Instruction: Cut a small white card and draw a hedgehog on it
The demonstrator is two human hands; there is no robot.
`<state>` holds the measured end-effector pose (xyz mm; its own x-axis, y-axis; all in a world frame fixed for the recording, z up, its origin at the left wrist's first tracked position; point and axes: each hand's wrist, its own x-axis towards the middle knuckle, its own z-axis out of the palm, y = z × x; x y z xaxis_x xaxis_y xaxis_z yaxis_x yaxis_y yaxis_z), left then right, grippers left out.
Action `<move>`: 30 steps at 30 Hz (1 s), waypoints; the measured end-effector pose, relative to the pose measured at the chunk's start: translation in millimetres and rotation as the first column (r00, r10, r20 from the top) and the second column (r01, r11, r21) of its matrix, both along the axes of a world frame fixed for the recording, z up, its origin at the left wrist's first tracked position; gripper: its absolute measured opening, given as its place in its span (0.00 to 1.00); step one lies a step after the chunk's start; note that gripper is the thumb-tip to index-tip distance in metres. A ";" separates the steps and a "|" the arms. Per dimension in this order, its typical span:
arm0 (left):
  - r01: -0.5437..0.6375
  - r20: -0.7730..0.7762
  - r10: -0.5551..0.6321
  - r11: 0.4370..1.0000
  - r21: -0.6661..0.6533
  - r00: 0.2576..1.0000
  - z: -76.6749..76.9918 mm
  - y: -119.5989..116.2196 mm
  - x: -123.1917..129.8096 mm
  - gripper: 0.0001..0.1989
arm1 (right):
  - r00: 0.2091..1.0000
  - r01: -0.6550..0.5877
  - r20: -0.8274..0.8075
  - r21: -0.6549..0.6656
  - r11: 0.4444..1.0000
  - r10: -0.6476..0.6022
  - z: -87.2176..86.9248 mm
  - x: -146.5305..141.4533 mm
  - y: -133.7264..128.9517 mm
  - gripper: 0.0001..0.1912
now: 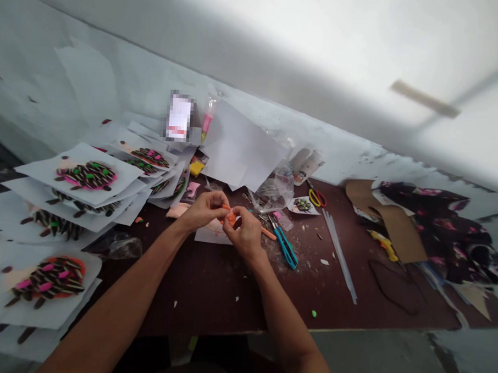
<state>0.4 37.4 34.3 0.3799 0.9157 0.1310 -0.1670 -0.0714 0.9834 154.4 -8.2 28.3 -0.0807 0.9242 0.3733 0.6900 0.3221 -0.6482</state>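
Observation:
Both hands meet over the middle of the dark red table. My left hand (206,209) pinches one side of a small orange piece (230,216), and my right hand (245,230) grips its other side. Beneath them lies a white sheet (211,236) with a pale peach shape on it, partly covered by the hands. An orange stick (268,233) rests just right of my right hand. Beyond it are teal-handled scissors (285,247). Peach material (177,210) lies left of my left hand.
Stacked sheets with decorated hedgehog figures (88,174) fill the left. At the back stand a phone (180,116) and white paper (242,148). Yellow-and-red scissors (317,197), clear glue sticks (340,256), a yellow glue gun (383,244) and dark floral cloth (445,228) lie rightward.

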 end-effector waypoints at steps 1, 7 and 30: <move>0.003 -0.006 -0.003 1.000 -0.016 1.000 0.4 0.0 0.1 0.08 | 1.000 -0.004 0.005 -0.003 1.000 0.004 0.7 0.0 -0.1 0.04; 0.023 -0.077 -0.026 0.999 -0.034 0.997 2.8 0.7 -0.3 0.09 | 1.000 -0.001 0.024 -0.003 1.000 0.001 4.0 3.5 1.1 0.05; -0.208 0.090 0.209 0.978 -0.028 0.974 1.1 2.7 9.9 0.11 | 0.878 -0.112 -0.477 -0.131 0.985 0.036 9.5 0.8 6.7 0.13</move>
